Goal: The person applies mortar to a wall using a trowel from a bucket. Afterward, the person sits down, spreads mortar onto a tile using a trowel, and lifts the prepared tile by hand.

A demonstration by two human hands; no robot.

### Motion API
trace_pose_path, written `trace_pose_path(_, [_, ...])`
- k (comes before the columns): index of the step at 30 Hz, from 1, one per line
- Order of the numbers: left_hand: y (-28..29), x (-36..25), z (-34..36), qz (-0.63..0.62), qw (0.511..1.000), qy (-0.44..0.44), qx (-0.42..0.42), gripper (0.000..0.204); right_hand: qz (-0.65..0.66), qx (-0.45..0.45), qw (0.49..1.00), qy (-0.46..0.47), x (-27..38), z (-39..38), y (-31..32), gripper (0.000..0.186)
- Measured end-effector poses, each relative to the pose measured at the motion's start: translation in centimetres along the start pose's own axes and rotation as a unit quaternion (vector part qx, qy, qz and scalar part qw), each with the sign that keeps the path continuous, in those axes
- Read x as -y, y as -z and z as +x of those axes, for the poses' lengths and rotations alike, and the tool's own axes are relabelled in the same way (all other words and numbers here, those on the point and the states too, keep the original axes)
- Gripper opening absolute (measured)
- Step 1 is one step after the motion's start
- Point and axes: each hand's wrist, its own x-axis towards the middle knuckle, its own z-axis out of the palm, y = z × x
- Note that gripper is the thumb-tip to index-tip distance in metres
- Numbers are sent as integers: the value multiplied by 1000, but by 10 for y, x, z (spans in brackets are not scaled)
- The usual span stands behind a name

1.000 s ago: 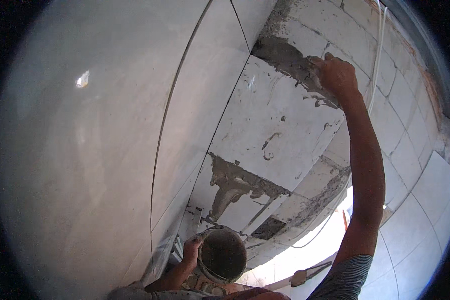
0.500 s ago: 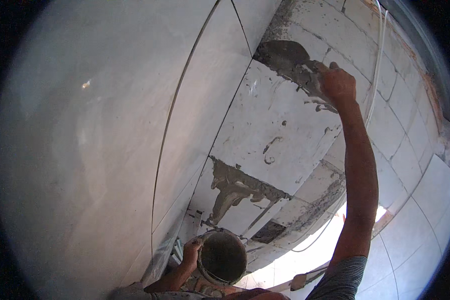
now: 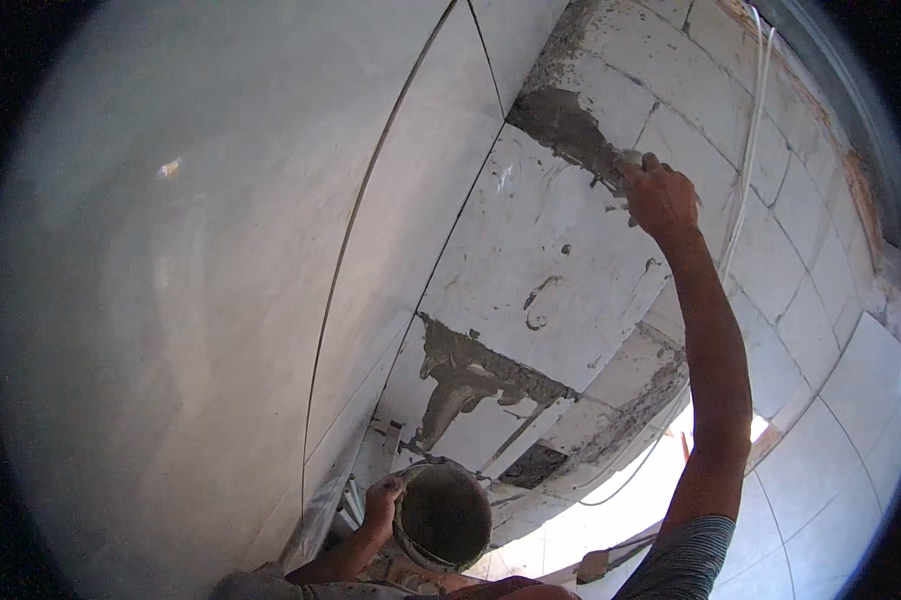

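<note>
My left hand (image 3: pixel 380 508) grips the rim of a round, dirty bucket (image 3: pixel 442 512) low in the view, its inside dark and grey. My right arm reaches up, and my right hand (image 3: pixel 662 200) is closed on a tool too hidden to name, at the right end of a wet grey mortar patch (image 3: pixel 560 120). The patch runs along the upper edge of a smeared pale board (image 3: pixel 515 240). A second mortar patch (image 3: pixel 445 370) lies lower down, above the bucket.
Large glossy tiled wall (image 3: pixel 210 300) fills the left, meeting the board along a dark joint. Pale blockwork (image 3: pixel 800 250) with hanging white cables (image 3: pixel 755 120) is on the right, beside more tiles (image 3: pixel 850 420). A bright opening (image 3: pixel 610 510) shows at lower right.
My right hand has moved down and slightly left along the edge of the upper mortar patch. My left hand and the bucket have hardly moved.
</note>
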Motion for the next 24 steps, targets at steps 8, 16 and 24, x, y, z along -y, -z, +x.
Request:
trace_pose_path(8, [-2,-16,-15,-11,999,1,34,21,-49,-2,999,-22,-11,12,5,27])
trace_pose_path(16, [-1,-8,-10,-10,997,76,15,18,-47,2,999,-19,-1,9,4,31])
trace_pose_path(24, [2,-4,-10,-21,998,47,32,18,4,-7,999,-40,1,0,15,29])
